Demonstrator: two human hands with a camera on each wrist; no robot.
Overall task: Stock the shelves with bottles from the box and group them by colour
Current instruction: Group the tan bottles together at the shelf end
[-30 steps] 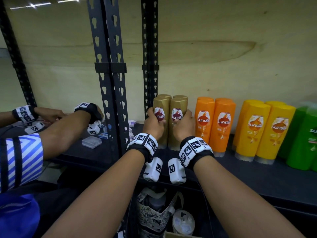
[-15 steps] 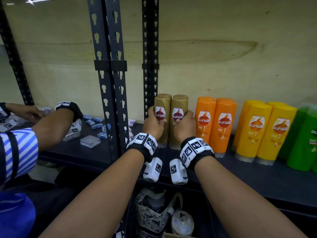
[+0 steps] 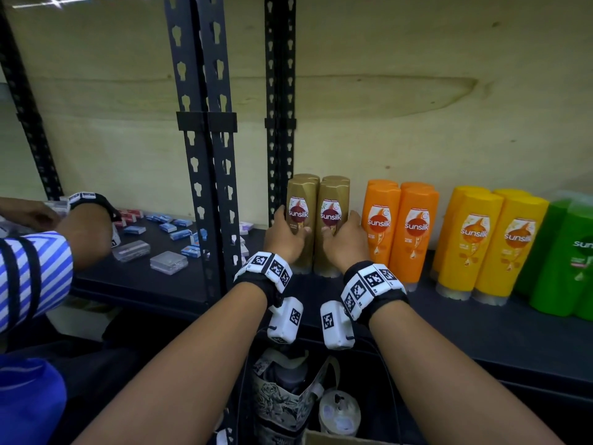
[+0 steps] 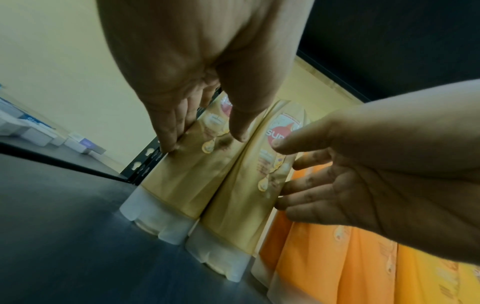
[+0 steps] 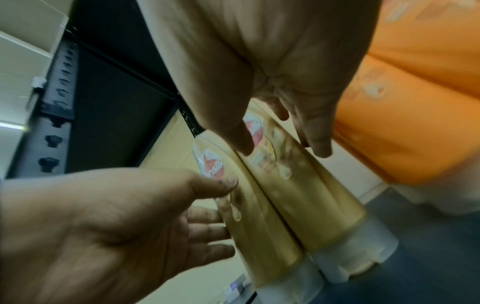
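Two pairs of gold bottles (image 3: 333, 200) stand upright at the left end of the dark shelf (image 3: 481, 319), beside a black post. My left hand (image 3: 285, 239) lies against the left front gold bottle (image 4: 182, 174), fingers straight along its side and thumb on its front. My right hand (image 3: 345, 242) does the same on the right front gold bottle (image 5: 298, 195). The wrist views show my left hand (image 4: 205, 139) and my right hand (image 5: 281, 151) with straight fingers and space under the palms. To the right stand orange bottles (image 3: 398, 232), yellow bottles (image 3: 491, 242) and green bottles (image 3: 568, 258).
Black perforated posts (image 3: 208, 155) divide the shelving. On the left bay lie several small packets and clear cases (image 3: 167, 261), where another person's arm (image 3: 86, 232) in a striped sleeve works. Below the shelf a dark bin holds a patterned bag (image 3: 279, 403) and a white-capped bottle (image 3: 340, 412).
My hands stay at the gold bottles, which have not moved. The other person's arm has drawn back to the left along the neighbouring shelf.
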